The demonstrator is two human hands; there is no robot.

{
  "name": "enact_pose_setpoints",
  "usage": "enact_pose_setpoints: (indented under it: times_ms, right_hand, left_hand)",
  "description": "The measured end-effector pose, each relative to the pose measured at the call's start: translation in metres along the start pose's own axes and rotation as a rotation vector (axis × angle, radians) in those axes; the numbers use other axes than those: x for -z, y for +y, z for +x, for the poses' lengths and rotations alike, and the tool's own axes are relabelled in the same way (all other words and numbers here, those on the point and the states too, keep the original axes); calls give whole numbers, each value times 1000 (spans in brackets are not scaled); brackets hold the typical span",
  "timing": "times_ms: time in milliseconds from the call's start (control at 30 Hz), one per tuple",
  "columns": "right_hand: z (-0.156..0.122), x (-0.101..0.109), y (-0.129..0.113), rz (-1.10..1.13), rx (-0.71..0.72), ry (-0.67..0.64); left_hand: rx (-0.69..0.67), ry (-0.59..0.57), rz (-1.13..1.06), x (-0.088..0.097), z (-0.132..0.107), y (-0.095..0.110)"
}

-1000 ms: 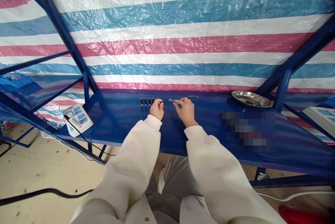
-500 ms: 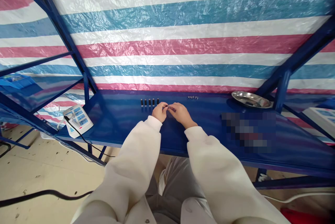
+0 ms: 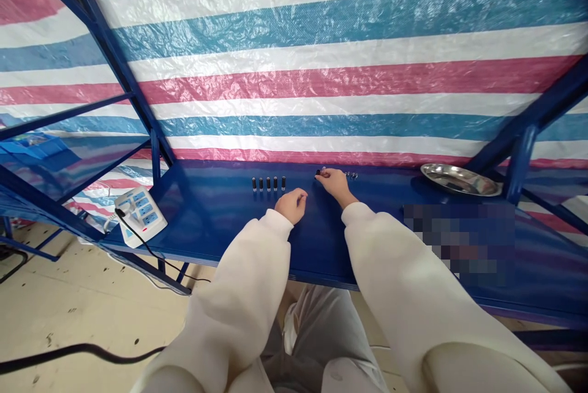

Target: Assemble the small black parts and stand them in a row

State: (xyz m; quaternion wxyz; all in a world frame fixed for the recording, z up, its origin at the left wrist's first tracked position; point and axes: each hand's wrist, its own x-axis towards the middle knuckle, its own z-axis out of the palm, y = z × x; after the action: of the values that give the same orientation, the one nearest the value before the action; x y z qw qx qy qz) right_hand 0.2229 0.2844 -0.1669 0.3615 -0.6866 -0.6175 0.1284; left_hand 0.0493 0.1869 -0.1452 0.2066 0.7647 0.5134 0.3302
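Observation:
My right hand (image 3: 334, 183) is over the back of the blue table, its thumb and fingers pinching a small black piece (image 3: 318, 173) near the tabletop. The fingers partly cover this piece, so its full shape is hidden. Just behind and to the right of that hand lie several small shiny metal pieces (image 3: 353, 175). My left hand (image 3: 291, 205) is lower and to the left, near the table's surface, with curled fingers and nothing visible in them. Left of it, several small black cylinders (image 3: 269, 184) with pale lower ends form a neat row.
An oval metal tray (image 3: 460, 180) sits at the back right of the blue table (image 3: 206, 212). A white power strip (image 3: 140, 217) with a black cable is at the left end. Blue frame posts flank the table, and a striped plastic sheet (image 3: 298, 87) hangs behind it.
My hands were together over a small piece and have moved apart. The right hand has gone up and back with a black piece; the left has come slightly nearer to me.

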Motion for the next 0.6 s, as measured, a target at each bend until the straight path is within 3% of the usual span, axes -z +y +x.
enact_pose_setpoints:
  times_ms: [367, 600]
  right_hand:
    - [13, -7, 9, -61, -34, -43]
    - [23, -1, 12, -120, -7, -181]
  left_hand:
    - [-47, -53, 63, 2, -3, 9]
    - [-72, -37, 47, 0, -3, 7]
